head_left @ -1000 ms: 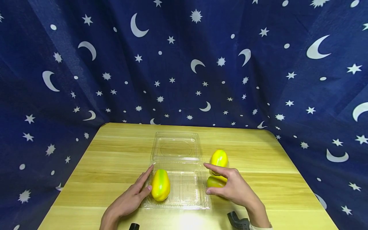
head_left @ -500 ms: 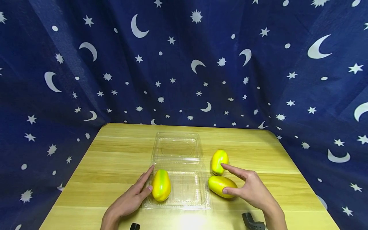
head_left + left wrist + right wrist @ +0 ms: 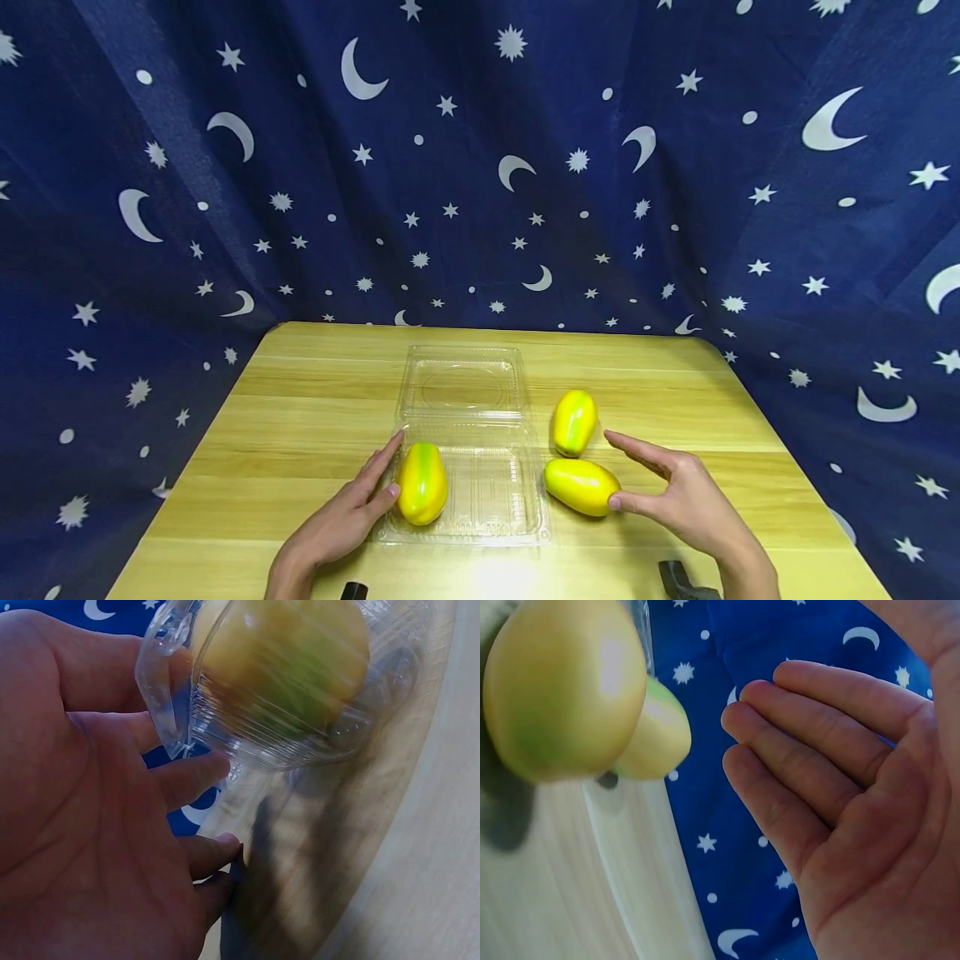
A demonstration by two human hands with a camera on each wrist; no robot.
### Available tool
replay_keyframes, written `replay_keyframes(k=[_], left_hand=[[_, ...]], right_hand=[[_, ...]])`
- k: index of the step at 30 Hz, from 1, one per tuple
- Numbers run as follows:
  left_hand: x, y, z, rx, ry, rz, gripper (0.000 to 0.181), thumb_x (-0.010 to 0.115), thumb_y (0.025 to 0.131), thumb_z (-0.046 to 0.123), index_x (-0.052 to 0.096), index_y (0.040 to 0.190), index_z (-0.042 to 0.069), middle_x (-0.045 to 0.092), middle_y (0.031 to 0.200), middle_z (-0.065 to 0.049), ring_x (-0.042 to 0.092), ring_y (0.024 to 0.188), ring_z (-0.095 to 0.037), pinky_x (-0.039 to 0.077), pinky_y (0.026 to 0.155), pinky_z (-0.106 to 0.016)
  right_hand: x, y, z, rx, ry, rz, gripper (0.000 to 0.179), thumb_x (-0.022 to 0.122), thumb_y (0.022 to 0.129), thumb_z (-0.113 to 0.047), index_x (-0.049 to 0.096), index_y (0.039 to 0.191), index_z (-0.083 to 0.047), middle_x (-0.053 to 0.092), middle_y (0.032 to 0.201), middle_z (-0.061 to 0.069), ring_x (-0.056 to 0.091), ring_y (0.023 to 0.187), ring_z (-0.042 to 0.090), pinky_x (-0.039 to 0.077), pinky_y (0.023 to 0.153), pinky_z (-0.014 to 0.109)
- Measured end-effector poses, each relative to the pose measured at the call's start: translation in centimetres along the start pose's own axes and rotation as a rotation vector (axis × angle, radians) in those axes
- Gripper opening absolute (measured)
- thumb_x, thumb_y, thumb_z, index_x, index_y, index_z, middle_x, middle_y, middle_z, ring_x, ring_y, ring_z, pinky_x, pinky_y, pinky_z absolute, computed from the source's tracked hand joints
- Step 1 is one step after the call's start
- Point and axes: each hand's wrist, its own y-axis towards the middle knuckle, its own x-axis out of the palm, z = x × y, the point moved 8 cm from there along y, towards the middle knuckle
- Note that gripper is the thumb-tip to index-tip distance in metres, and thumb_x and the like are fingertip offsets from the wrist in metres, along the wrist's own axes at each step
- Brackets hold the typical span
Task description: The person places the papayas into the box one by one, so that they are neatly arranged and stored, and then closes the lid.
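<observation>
A clear plastic clamshell box [image 3: 491,492] lies with its lid folded back, and one yellow papaya [image 3: 422,485] with a green stripe sits in the left part of its base. My left hand [image 3: 337,521] rests along the box's left side, fingers stretched out; in the left wrist view its fingertips touch the clear wall. Two more papayas lie right of the box: a rear one [image 3: 574,423] and a front one [image 3: 581,487] lying slantwise. Just right of these is my right hand [image 3: 686,496], fingers extended and thumb spread, holding nothing. In the right wrist view its palm [image 3: 885,847] faces the papayas.
The transparent lid [image 3: 461,383] lies flat behind the base. All stands on a wood-grain table [image 3: 300,400], with a blue star-and-moon curtain [image 3: 465,167] behind it. Dark wrist-camera parts [image 3: 682,581] show at the front edge.
My right hand has drawn back to the right, away from the two loose papayas, uncovering the front one. The left hand and the papaya in the box stay put.
</observation>
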Motion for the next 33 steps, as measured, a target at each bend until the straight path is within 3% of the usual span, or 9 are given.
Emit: replay_keyframes(k=[14, 24, 33], left_hand=[[0.0, 0.1, 0.0, -0.001, -0.011, 0.003, 0.067, 0.047, 0.118, 0.038, 0.012, 0.176, 0.042, 0.006, 0.186, 0.001, 0.002, 0.172, -0.034, 0.004, 0.133, -0.074], [0.1, 0.0, 0.0, -0.002, -0.018, 0.001, 0.068, 0.047, 0.119, 0.036, 0.012, 0.177, 0.038, 0.006, 0.186, 0.002, -0.001, 0.171, -0.036, 0.001, 0.133, -0.074], [0.1, -0.1, 0.1, -0.004, -0.031, 0.003, 0.068, 0.048, 0.118, 0.035, 0.012, 0.176, 0.042, 0.006, 0.186, 0.003, -0.001, 0.171, -0.034, 0.001, 0.133, -0.073]], right_hand=[[-0.7, -0.8, 2.2, 0.058, 0.007, 0.017, 0.075, 0.096, 0.085, -0.036, 0.067, 0.153, -0.025, 0.069, 0.152, -0.003, 0.053, 0.134, -0.013, 0.039, 0.104, 0.001], [0.5, -0.9, 3.5, 0.080, 0.033, -0.020, 0.075, 0.095, 0.087, -0.033, 0.066, 0.154, -0.018, 0.069, 0.152, 0.003, 0.056, 0.134, -0.009, 0.045, 0.105, 0.007], [1.8, -0.9, 4.1, 0.083, 0.116, -0.038, 0.075, 0.095, 0.087, -0.031, 0.065, 0.154, -0.013, 0.068, 0.152, 0.010, 0.054, 0.133, -0.011, 0.045, 0.106, 0.007]])
